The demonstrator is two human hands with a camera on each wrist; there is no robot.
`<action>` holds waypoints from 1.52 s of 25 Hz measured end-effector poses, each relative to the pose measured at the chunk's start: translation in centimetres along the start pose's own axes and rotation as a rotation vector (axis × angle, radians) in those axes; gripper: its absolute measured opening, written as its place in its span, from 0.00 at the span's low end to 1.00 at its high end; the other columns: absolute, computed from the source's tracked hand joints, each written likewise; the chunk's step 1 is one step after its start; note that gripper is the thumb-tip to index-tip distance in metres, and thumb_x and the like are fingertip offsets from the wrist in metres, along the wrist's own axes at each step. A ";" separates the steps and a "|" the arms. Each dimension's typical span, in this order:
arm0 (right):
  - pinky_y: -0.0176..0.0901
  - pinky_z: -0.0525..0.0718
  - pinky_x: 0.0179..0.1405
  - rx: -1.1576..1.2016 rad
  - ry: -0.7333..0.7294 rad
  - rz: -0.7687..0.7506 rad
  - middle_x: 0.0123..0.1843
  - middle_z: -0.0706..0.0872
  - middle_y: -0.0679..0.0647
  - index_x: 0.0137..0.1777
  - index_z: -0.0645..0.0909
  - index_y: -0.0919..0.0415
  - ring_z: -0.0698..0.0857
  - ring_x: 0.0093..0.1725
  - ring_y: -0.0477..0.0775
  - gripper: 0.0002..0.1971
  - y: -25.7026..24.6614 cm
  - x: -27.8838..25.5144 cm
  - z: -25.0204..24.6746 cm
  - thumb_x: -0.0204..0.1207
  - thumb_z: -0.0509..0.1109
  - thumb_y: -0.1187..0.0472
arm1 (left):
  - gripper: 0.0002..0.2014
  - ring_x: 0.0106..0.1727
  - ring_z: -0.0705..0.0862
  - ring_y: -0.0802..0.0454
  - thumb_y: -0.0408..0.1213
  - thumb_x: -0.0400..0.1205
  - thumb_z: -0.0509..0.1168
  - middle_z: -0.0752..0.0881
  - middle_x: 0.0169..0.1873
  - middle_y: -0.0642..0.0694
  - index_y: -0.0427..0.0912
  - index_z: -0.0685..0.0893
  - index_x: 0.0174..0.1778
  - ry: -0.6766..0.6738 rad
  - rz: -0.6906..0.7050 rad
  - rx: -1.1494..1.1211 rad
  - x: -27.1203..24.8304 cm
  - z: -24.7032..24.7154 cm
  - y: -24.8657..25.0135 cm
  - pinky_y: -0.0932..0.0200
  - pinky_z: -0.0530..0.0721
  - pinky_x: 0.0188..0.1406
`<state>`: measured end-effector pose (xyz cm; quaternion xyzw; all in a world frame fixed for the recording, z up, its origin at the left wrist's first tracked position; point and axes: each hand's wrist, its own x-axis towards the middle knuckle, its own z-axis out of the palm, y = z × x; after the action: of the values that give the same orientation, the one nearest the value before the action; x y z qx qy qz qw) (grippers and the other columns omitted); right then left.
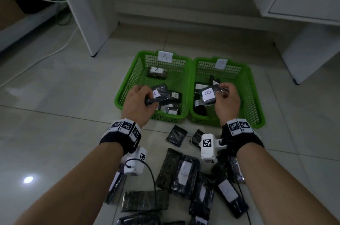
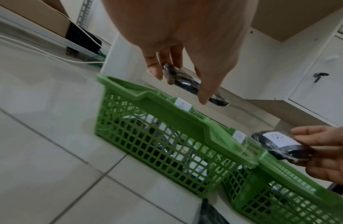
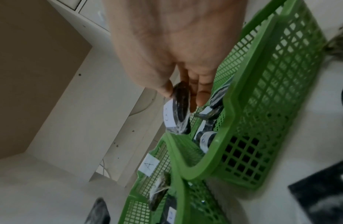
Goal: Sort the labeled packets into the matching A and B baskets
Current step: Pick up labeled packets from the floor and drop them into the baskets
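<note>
Two green mesh baskets stand side by side on the tiled floor: basket A (image 1: 128, 81) on the left, basket B (image 1: 250, 96) on the right, each with a paper letter tag on its far rim. My left hand (image 1: 141, 99) grips a dark packet labeled A (image 1: 159, 94) above basket A's near half. My right hand (image 1: 227, 99) pinches a dark packet labeled B (image 1: 207, 95) above basket B's near left part. In the left wrist view the A packet (image 2: 188, 82) sits between thumb and fingers. The B packet (image 3: 178, 110) shows in the right wrist view.
Both baskets hold several dark packets. A pile of loose dark packets (image 1: 185, 175) lies on the floor between my forearms, near me. White cabinet legs (image 1: 92, 22) stand behind the baskets, and a white cable (image 1: 60, 48) runs across the floor at left.
</note>
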<state>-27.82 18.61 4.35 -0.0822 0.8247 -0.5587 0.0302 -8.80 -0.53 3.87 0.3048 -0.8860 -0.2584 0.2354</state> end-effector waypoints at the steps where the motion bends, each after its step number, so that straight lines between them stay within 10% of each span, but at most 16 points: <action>1: 0.47 0.84 0.58 -0.087 -0.002 -0.034 0.57 0.88 0.51 0.56 0.84 0.55 0.86 0.56 0.53 0.08 0.5 0.3 -0.5 0.82 0.68 0.67 | 0.13 0.48 0.79 0.49 0.40 0.70 0.79 0.79 0.48 0.49 0.48 0.79 0.41 -0.028 0.029 0.008 0.6 0.9 0.5 0.58 0.78 0.48; 4: 0.38 0.77 0.55 -0.371 -0.077 -0.096 0.59 0.89 0.54 0.57 0.85 0.58 0.87 0.59 0.57 0.08 1.9 0.5 -0.7 0.81 0.68 0.66 | 0.11 0.49 0.81 0.46 0.43 0.72 0.78 0.79 0.50 0.45 0.45 0.84 0.43 -0.148 -0.016 0.026 2.1 3.2 1.5 0.59 0.77 0.47; 11: 0.72 0.56 0.81 -0.936 -0.266 -0.030 0.56 0.88 0.57 0.49 0.84 0.56 0.72 0.76 0.65 0.16 3.5 0.0 -1.7 0.84 0.58 0.49 | 0.21 0.69 0.76 0.43 0.55 0.83 0.56 0.79 0.68 0.44 0.52 0.84 0.66 -0.385 -0.037 0.467 1.8 6.4 1.7 0.40 0.64 0.72; 15: 0.72 0.55 0.82 -0.957 -0.225 -0.215 0.60 0.85 0.56 0.47 0.84 0.56 0.72 0.73 0.63 0.17 3.4 -1.1 -1.3 0.84 0.56 0.50 | 0.22 0.80 0.66 0.44 0.54 0.86 0.52 0.75 0.75 0.45 0.51 0.86 0.64 -0.417 -0.001 0.456 1.3 6.0 1.9 0.36 0.56 0.78; 19: 0.52 0.74 0.64 -0.749 -0.178 -0.580 0.55 0.78 0.52 0.55 0.80 0.57 0.75 0.58 0.55 0.08 2.0 -4.4 -0.3 0.79 0.65 0.58 | 0.13 0.64 0.77 0.44 0.44 0.85 0.57 0.83 0.60 0.46 0.45 0.86 0.52 -0.081 0.157 0.238 -1.1 3.0 0.9 0.44 0.70 0.66; 22: 0.49 0.83 0.45 -0.596 -0.446 -0.712 0.45 0.79 0.48 0.49 0.79 0.58 0.78 0.45 0.50 0.02 1.8 -7.9 1.4 0.78 0.67 0.62 | 0.09 0.46 0.81 0.43 0.41 0.83 0.60 0.84 0.45 0.45 0.42 0.83 0.46 -0.009 0.110 0.112 -4.1 0.0 -1.8 0.50 0.79 0.47; 26: 0.47 0.77 0.41 -0.939 -0.694 -0.586 0.51 0.85 0.56 0.54 0.84 0.59 0.85 0.51 0.61 0.07 1.7 -11.9 4.5 0.78 0.69 0.59 | 0.13 0.45 0.86 0.38 0.53 0.75 0.65 0.90 0.41 0.43 0.47 0.83 0.35 -0.411 -0.212 0.359 -7.7 -3.6 -6.4 0.53 0.85 0.44; 30: 0.61 0.78 0.66 -1.192 -0.790 -0.321 0.75 0.73 0.67 0.81 0.66 0.56 0.73 0.73 0.71 0.31 2.4 -12.9 6.7 0.79 0.71 0.58 | 0.34 0.40 0.84 0.47 0.71 0.61 0.76 0.88 0.39 0.45 0.41 0.86 0.41 -0.958 -0.396 0.564 -10.8 -6.0 -7.5 0.58 0.80 0.38; 35: 0.55 0.83 0.60 -0.877 -0.798 -0.337 0.64 0.85 0.58 0.66 0.76 0.54 0.81 0.65 0.64 0.21 2.9 -13.4 8.5 0.76 0.75 0.49 | 0.41 0.47 0.82 0.46 0.52 0.53 0.87 0.83 0.48 0.47 0.46 0.76 0.57 -0.808 -0.426 0.421 -12.7 -5.9 -8.8 0.58 0.78 0.41; 38: 0.53 0.87 0.45 -0.304 -0.808 0.008 0.50 0.89 0.57 0.58 0.85 0.61 0.88 0.51 0.61 0.09 1.5 -13.6 8.7 0.83 0.69 0.58 | 0.27 0.42 0.84 0.48 0.49 0.58 0.86 0.87 0.43 0.46 0.45 0.85 0.48 -0.725 -0.426 0.305 -11.8 -5.7 -9.1 0.62 0.77 0.36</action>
<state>-13.36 13.48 -0.91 -0.2946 0.8200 -0.3536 0.3403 6.61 -0.69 -0.41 0.4015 -0.8567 -0.2577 -0.1963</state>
